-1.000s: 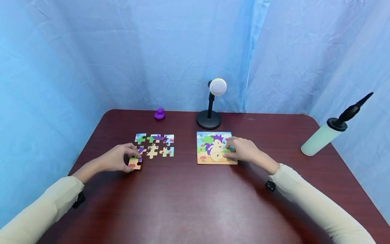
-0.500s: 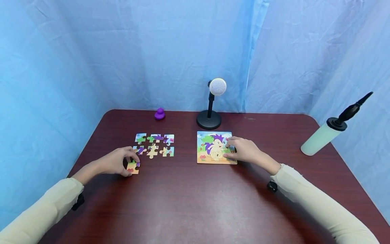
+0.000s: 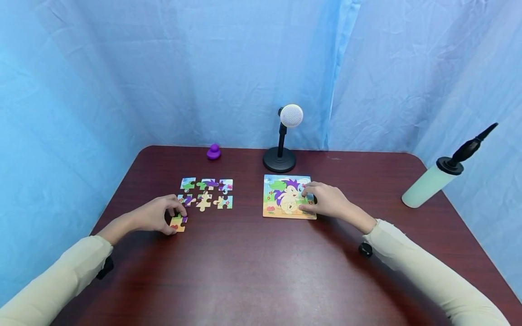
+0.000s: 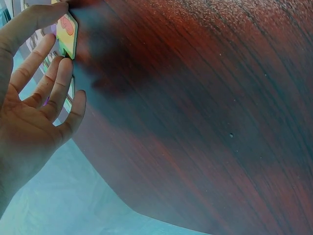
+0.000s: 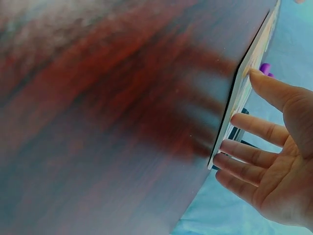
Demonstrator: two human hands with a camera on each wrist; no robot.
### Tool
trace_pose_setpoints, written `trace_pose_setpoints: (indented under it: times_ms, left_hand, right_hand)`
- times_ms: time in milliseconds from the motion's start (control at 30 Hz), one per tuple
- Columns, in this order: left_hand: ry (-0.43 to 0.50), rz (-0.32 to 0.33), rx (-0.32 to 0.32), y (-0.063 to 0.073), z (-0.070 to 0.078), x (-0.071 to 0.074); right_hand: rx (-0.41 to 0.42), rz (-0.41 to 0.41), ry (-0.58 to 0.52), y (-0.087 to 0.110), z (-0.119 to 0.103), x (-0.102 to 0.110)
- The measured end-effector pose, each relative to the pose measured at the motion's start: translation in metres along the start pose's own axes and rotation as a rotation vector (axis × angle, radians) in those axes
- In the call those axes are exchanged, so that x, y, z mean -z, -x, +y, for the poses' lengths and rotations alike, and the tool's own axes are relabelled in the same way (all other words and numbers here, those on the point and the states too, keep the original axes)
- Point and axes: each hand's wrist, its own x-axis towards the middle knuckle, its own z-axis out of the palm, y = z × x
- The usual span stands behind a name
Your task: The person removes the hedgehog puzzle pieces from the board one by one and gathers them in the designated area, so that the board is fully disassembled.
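My left hand [image 3: 152, 215] pinches a corner puzzle piece [image 3: 180, 225] with a red heart between thumb and fingertips, at the table's left. The left wrist view shows the same puzzle piece [image 4: 67, 34] spanned by the thumb and fingers. Just beyond that hand, several loose puzzle pieces [image 3: 204, 200] lie in two spaced rows. To the right lies a flat puzzle board [image 3: 285, 214] with a purple-haired hedgehog picture. My right hand [image 3: 328, 200] touches the board's right part, thumb and fingers spread apart. In the right wrist view its fingers reach over the edge of the puzzle board [image 5: 238, 85].
Behind the board stands a white-headed microphone [image 3: 291, 116] on a black stand [image 3: 279, 160]. A small purple knobbed object [image 3: 214, 152] sits at the back left. A pale green hand pump [image 3: 428, 186] leans at the right edge. Blue curtains [image 3: 228, 68] surround the dark table [image 3: 253, 276].
My left hand has drawn the heart puzzle piece slightly toward me and left, away from the other pieces, then held still. The right hand has stayed nearly in place on the board.
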Motion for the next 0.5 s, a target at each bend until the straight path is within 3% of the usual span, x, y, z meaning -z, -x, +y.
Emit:
trace_pose_setpoints:
  times_ms: [267,500]
  left_hand:
    - [-0.011,0.026,-0.018,-0.003,-0.003,0.0]
    - [-0.043,0.065,-0.023,-0.005,0.002,-0.002]
  right_hand:
    - [0.085,0.01,-0.069,0.001,0.0,0.007]
    - [0.25,-0.101,-0.165,0.004,0.005,0.016]
